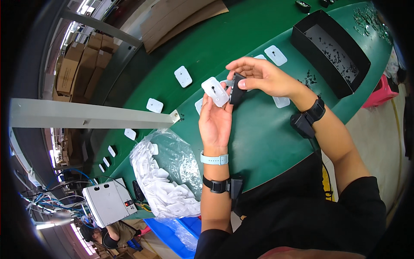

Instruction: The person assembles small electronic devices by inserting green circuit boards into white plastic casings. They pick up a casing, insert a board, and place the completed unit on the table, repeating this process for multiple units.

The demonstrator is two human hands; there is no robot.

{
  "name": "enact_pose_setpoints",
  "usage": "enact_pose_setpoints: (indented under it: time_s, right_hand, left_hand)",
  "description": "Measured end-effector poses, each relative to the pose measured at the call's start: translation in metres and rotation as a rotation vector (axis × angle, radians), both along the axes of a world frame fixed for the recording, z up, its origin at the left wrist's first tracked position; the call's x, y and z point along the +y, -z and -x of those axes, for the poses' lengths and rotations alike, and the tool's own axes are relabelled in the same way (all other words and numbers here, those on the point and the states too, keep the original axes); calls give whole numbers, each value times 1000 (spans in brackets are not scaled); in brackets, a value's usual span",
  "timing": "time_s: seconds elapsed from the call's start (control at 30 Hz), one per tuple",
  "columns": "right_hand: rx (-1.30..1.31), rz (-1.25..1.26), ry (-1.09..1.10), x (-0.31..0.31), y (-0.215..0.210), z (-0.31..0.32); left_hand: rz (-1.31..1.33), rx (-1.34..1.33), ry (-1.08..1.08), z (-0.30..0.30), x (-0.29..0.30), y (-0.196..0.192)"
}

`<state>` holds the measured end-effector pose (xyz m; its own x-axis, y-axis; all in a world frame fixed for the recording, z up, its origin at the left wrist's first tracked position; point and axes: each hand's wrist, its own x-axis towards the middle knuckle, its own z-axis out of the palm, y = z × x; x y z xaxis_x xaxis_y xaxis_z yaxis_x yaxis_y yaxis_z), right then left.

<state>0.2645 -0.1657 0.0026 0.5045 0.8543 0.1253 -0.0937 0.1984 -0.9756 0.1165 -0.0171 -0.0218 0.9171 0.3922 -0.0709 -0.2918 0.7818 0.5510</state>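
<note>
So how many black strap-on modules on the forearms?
2: one black module strapped to the left forearm, elbow-side of the pale-blue wristband; another black module strapped to the right forearm.

Stacked cardboard boxes [71, 69], brown cardboard sheet [181, 19], pale metal beam [90, 114], white equipment case [108, 203], blue bin [161, 233]

I watch a green table [267, 144] there, bearing white plates [282, 102], a clear bag [181, 151], dark bits [309, 79] and a black box [314, 64].
</note>
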Motion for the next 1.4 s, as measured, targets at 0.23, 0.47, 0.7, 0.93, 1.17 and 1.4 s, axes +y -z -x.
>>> enact_pose_setpoints:
  time_s: [0.23,0.47,0.7,0.93,1.17,1.4]
  right_hand:
    - [-91,100,43,0,1,-2]
    - [-316,88,108,0,5,-1]
    - [-304,95,104,-1,1,3]
    - [-248,-64,121,3,9,4]
    - [-141,100,182,18,18,19]
    - [-341,227,164,77,5,10]
  left_hand:
    - [-241,116,11,0,-11,-3]
    - [-348,139,42,1,-13,4]
    - [-415,181,48,3,-14,4]
    - [-575,190,-56,4,-14,3]
    - [-1336,234,-614,-2,-15,5]
    - [-1415,297,-833,-1,-7,3]
